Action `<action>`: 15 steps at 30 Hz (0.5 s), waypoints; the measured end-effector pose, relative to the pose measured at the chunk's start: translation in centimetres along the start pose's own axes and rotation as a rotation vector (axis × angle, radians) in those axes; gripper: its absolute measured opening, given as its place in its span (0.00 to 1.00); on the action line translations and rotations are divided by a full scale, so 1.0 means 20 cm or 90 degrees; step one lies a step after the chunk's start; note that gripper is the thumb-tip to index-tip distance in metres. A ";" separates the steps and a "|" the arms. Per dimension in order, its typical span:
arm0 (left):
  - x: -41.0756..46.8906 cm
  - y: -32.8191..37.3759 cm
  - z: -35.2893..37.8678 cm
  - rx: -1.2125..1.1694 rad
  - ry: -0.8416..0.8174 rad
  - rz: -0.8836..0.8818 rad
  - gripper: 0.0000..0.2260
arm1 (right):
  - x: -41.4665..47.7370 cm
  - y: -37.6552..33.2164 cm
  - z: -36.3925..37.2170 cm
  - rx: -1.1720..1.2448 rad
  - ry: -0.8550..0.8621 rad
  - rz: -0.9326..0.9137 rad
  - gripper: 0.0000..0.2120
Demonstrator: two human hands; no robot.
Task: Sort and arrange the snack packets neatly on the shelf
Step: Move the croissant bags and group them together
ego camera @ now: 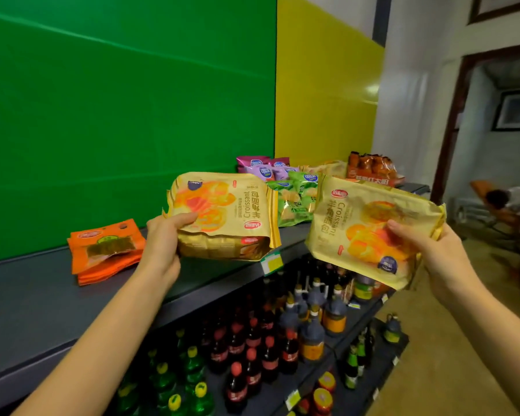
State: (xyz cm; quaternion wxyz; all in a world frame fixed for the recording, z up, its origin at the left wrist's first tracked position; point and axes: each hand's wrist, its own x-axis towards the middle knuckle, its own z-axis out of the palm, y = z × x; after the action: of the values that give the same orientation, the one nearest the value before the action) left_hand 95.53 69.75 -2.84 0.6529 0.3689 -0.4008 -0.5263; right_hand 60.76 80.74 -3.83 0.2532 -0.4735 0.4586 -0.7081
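Observation:
My left hand (pixel 162 241) grips the left edge of a yellow croissant packet (pixel 225 205), which rests on top of another yellow croissant packet (pixel 222 247) on the grey shelf (pixel 42 295). My right hand (pixel 433 253) holds a second yellow croissant packet (pixel 364 229) in the air, in front of the shelf edge. A stack of orange packets (pixel 102 250) lies on the shelf to the left. Green chip bags (pixel 294 199), purple bags (pixel 267 169) and orange-brown bags (pixel 370 168) lie farther along the shelf.
Green and yellow panels back the shelf. Lower shelves hold bottles of cola (pixel 252 349), green soda (pixel 174 385) and dark sauce (pixel 312 325). A price tag (pixel 271 262) hangs on the shelf edge. A person (pixel 511 202) reclines at the far right near a doorway.

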 end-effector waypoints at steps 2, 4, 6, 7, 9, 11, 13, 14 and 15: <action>0.08 -0.06 0.15 0.000 -0.020 -0.002 0.33 | 0.08 0.04 -0.09 -0.016 0.016 -0.003 0.56; 0.17 -0.14 0.30 0.003 -0.032 0.001 0.34 | 0.18 0.10 -0.18 -0.028 0.029 -0.004 0.56; 0.25 -0.23 0.46 -0.001 -0.041 0.012 0.34 | 0.30 0.17 -0.27 -0.036 0.047 -0.001 0.55; 0.30 -0.28 0.54 -0.002 -0.043 0.019 0.34 | 0.37 0.20 -0.31 -0.039 0.055 -0.002 0.55; 0.40 -0.37 0.71 -0.014 -0.045 0.023 0.33 | 0.52 0.27 -0.38 -0.041 0.064 -0.007 0.55; 0.52 -0.45 0.88 -0.025 -0.033 0.032 0.26 | 0.69 0.32 -0.43 -0.037 0.069 -0.014 0.54; 0.64 -0.52 1.05 -0.027 -0.032 0.034 0.23 | 0.87 0.36 -0.49 -0.025 0.071 -0.020 0.54; 0.69 -0.54 1.13 -0.030 -0.034 0.039 0.25 | 0.96 0.38 -0.52 -0.026 0.074 -0.020 0.54; 0.74 -0.56 1.20 -0.034 -0.032 0.047 0.28 | 1.04 0.41 -0.55 -0.031 0.078 -0.023 0.53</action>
State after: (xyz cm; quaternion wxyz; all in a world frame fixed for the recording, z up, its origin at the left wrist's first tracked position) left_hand 71.13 51.78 -1.17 0.6712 0.3228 -0.4164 -0.5215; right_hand 41.29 65.08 -3.38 0.2004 -0.4436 0.4819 -0.7286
